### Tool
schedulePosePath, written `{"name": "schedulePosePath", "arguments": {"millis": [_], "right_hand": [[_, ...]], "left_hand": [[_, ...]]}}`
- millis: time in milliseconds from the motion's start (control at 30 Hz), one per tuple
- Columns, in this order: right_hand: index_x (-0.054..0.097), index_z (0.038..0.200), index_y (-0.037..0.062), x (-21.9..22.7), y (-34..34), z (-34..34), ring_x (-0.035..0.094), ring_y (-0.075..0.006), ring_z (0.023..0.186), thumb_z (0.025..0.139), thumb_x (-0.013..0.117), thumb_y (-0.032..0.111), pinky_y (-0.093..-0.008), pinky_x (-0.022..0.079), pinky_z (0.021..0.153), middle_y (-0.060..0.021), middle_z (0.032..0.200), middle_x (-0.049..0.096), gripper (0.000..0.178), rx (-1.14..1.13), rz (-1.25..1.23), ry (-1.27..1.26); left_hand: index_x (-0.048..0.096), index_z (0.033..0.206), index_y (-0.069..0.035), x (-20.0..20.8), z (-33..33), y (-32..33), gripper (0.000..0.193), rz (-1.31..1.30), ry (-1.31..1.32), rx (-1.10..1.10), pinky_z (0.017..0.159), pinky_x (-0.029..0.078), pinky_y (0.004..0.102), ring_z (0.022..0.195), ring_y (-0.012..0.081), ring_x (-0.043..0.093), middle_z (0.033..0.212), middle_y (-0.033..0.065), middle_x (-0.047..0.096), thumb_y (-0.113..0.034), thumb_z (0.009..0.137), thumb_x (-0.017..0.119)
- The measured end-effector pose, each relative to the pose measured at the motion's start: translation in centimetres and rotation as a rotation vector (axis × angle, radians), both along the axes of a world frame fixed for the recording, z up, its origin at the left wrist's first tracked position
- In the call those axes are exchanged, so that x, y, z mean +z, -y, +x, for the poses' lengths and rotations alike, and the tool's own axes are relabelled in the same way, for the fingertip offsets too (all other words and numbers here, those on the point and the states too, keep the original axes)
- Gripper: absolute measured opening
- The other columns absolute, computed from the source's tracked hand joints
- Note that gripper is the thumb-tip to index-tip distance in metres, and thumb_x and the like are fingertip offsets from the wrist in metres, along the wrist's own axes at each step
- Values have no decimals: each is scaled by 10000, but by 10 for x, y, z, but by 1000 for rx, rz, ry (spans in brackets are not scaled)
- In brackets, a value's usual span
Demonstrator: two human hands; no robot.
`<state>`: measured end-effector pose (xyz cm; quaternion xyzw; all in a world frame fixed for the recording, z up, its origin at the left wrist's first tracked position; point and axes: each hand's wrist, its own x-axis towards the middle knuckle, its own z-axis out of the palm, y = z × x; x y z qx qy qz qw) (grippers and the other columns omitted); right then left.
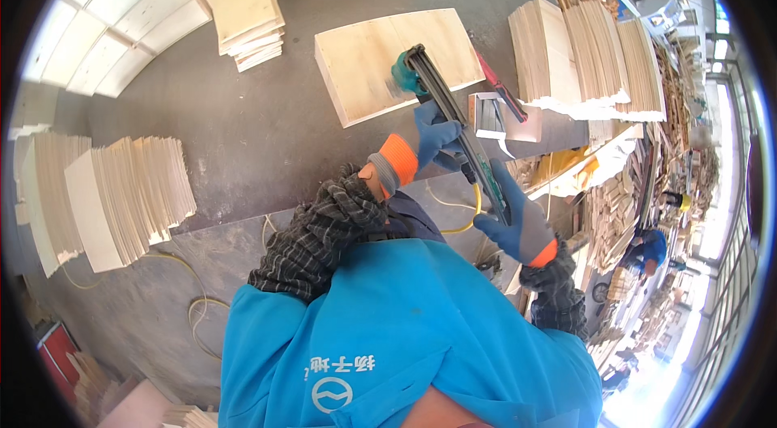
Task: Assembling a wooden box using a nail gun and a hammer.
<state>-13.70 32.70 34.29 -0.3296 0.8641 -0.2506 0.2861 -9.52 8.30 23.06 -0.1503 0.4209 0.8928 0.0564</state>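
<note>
Across the middle of the frame, I see the person gripping a long black-and-teal nail gun (477,154) aslant over the grey counter (275,125). The left hand (435,135), in a blue-grey glove, has its fingers wrapped around the middle of the tool; the right hand (518,224), gloved alike, has its fingers curled around the lower end. A yellow hose (478,205) loops just beside that end. The tool's teal head overlaps a pale wooden box (356,48) at upper centre; I can't tell whether they touch. Right of the box lie a red tool (503,91) and a small carton (490,134). Thin boards (133,193) stand stacked at left.
</note>
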Motion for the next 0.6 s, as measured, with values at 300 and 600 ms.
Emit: {"name": "schedulePosePath", "arguments": {"millis": [300, 600], "right_hand": [[558, 1572, 10, 9, -5, 22, 756, -187, 975, 988, 730, 107, -346, 590, 905, -195, 1274, 773, 617, -340, -77, -18], [560, 1579, 25, 46, 16, 26, 716, -164, 891, 967, 773, 131, -332, 586, 857, -166, 1215, 779, 656, -427, -104, 346]], "left_hand": [[674, 1340, -22, -28, 19, 45, 449, -179, 190, -39, 696, 637, 374, 941, 247, 789, 1194, 128, 772, -400, 1100, 638], [718, 1275, -98, -55, 4, 24, 361, 738, -307, 285, 968, 577, 500, 1040, 285, 715, 1111, 84, 751, -406, 1141, 584]]}}
